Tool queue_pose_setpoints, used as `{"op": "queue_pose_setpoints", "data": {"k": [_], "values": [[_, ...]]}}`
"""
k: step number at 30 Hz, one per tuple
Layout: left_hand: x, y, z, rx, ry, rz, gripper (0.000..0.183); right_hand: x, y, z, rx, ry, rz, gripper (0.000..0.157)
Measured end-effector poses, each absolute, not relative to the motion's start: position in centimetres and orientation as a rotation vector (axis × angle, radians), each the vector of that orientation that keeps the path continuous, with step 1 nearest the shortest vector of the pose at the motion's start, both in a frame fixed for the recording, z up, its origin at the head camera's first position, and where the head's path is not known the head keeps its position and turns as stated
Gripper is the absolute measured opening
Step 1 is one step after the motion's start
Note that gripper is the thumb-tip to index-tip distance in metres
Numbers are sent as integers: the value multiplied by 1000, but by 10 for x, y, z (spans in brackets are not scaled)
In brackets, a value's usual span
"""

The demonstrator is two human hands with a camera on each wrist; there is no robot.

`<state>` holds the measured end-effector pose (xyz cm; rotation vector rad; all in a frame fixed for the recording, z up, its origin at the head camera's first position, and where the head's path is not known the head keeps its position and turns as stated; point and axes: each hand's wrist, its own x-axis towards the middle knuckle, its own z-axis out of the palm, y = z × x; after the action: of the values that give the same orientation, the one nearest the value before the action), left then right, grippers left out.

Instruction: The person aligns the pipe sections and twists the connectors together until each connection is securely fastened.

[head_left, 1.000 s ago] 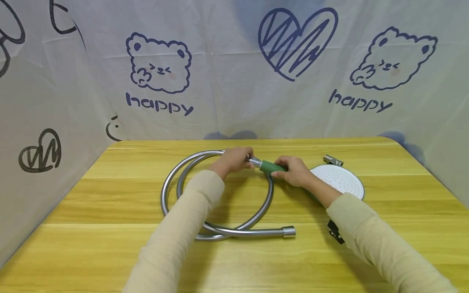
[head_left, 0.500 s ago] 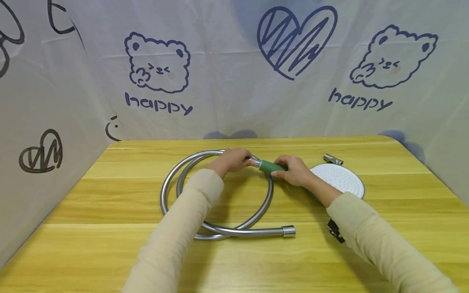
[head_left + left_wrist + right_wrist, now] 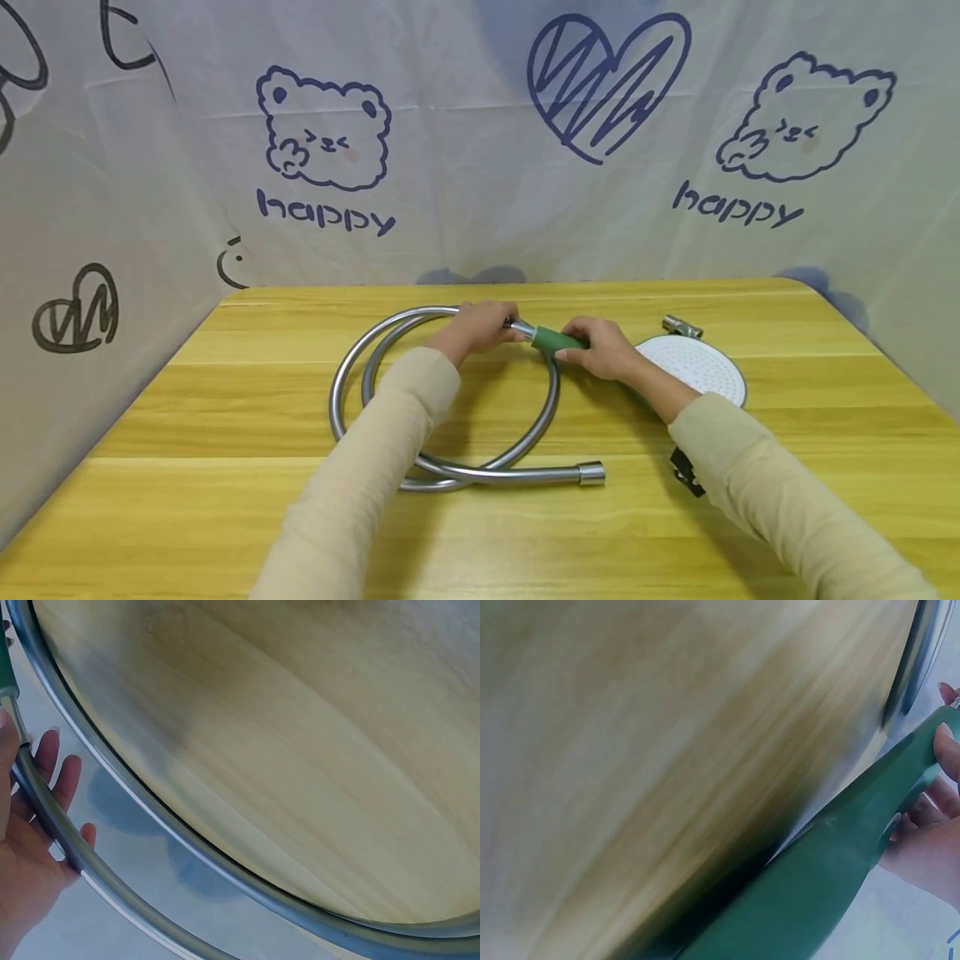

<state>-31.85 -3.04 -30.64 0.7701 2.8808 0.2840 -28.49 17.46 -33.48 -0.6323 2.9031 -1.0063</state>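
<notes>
Overall, I record little change against the head frames of one second and half a second ago: the hose [image 3: 525,477] and the shower head [image 3: 697,367] hold their places, and only the left fingers have shifted slightly about the joint. I find the left hand [image 3: 482,325] pinching the hose at its silver collar [image 3: 523,331], thumb on the near side and fingers behind. The right hand [image 3: 600,348] is clamped round the green handle [image 3: 553,342]. Collar and handle meet end to end between the hands; I cannot tell whether they are threaded together.

Materials: the hose is smooth, glossy grey, looped on the table [image 3: 225,533], its free end finished with a bright metal connector [image 3: 591,473] toward the near side. The handle is green with a soft sheen, widening toward the head in my right wrist feed. The round spray face is white, dotted with nozzles and partly covered by the right forearm. Just beyond it lies a metal fitting [image 3: 682,327]; a black part [image 3: 686,473] is half hidden by the right sleeve [image 3: 787,492]. The tabletop shows yellow wood grain.

Writing: "happy" reads twice on the white drape [image 3: 465,208], beneath bear drawings.
</notes>
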Motion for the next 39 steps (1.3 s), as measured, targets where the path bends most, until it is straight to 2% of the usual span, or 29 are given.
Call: {"op": "queue_pose_setpoints", "data": {"k": [16, 39], "values": [[-321, -32, -309, 851, 2860, 305, 32, -285, 176, -336, -651, 2898, -1008, 25], [-320, -31, -307, 790, 2884, 291, 27, -285, 175, -336, -653, 2894, -1010, 25]]}}
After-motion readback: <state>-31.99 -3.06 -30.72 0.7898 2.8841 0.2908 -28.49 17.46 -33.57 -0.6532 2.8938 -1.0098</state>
